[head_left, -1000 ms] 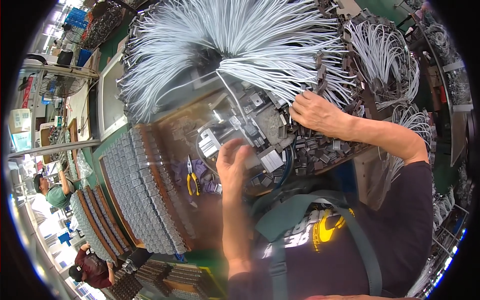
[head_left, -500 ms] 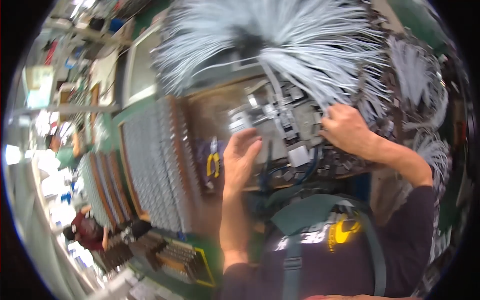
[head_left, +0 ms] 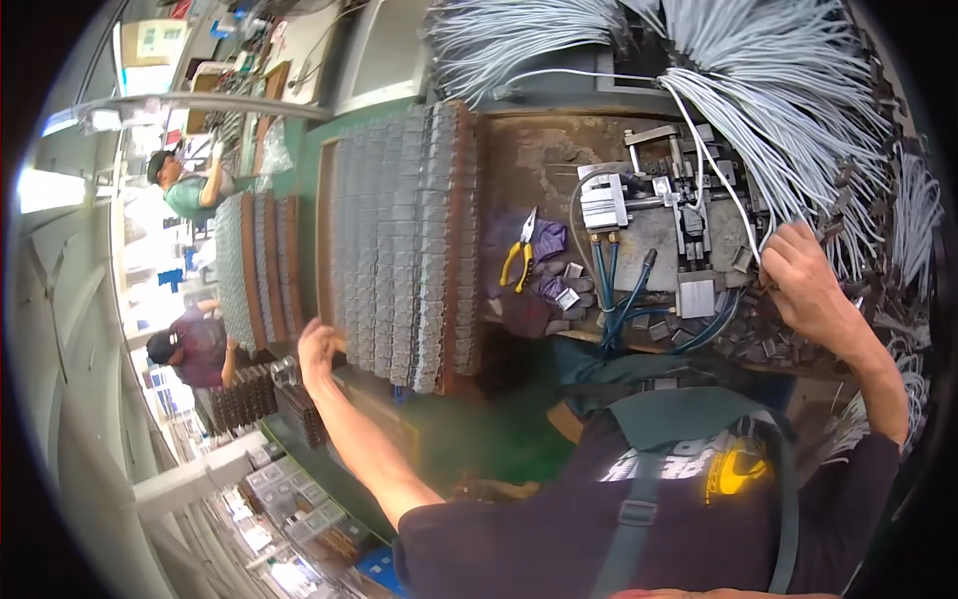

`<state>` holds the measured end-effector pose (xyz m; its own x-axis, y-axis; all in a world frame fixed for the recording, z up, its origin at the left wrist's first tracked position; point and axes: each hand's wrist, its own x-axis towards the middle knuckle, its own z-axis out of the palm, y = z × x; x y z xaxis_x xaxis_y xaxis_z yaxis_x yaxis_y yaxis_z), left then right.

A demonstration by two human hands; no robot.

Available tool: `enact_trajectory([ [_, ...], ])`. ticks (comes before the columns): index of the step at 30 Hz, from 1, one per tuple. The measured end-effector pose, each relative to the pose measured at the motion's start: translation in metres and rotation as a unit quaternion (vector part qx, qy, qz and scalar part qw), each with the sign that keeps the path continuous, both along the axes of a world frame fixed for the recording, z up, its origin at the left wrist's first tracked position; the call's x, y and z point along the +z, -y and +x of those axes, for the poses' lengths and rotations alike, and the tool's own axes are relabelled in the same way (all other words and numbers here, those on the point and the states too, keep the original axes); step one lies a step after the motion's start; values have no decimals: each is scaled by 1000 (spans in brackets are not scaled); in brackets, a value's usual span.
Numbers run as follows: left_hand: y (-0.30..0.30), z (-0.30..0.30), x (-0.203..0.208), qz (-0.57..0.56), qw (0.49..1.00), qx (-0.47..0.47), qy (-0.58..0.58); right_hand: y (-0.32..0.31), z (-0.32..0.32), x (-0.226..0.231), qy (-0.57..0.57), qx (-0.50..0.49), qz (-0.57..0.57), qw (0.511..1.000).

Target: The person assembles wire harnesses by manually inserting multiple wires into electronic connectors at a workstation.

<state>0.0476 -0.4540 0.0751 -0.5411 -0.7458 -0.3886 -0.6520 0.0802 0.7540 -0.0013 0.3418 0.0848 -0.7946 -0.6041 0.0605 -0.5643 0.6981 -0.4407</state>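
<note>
My right hand (head_left: 801,280) is closed in a pinch at the right of a metal fixture (head_left: 689,195), on the end of a white cable (head_left: 740,222). That cable runs down past the fixture from a big fanned bundle of white cables (head_left: 788,70). Far to the left, my left hand (head_left: 317,347) is stretched out to the near left corner of a tray of grey block-like parts (head_left: 384,240) in tight rows. Its fingers look partly curled and are slightly blurred; whether they hold a part cannot be made out.
Yellow-handled pliers (head_left: 521,255) lie on the wooden bench (head_left: 524,150) beside a purple cloth (head_left: 548,240). Blue air hoses (head_left: 634,304) run near the bench edge. Small dark pieces (head_left: 753,344) are scattered right of them. Two people (head_left: 190,185) work at the left, by another stack (head_left: 239,270).
My left hand has gone from beside the fixture leftward to the grey parts. My right hand stays right of the fixture. The whole view has swung left.
</note>
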Motion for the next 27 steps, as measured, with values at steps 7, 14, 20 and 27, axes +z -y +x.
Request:
enact_trajectory([
  [7, 86, 33, -41, 196, 971, -127, -43, 0, -23, 6, 207, 10, -40, 978],
  [14, 56, 22, -52, 139, 977, -151, -59, 12, -77, -6, 385, 87, 57, 917],
  [20, 48, 35, -20, 104, 982, -65, -146, 26, -117, -29, 401, 99, 239, 879],
  [27, -186, -57, 72, 35, 927, -202, -313, 21, -120, -26, 450, 117, 140, 874],
])
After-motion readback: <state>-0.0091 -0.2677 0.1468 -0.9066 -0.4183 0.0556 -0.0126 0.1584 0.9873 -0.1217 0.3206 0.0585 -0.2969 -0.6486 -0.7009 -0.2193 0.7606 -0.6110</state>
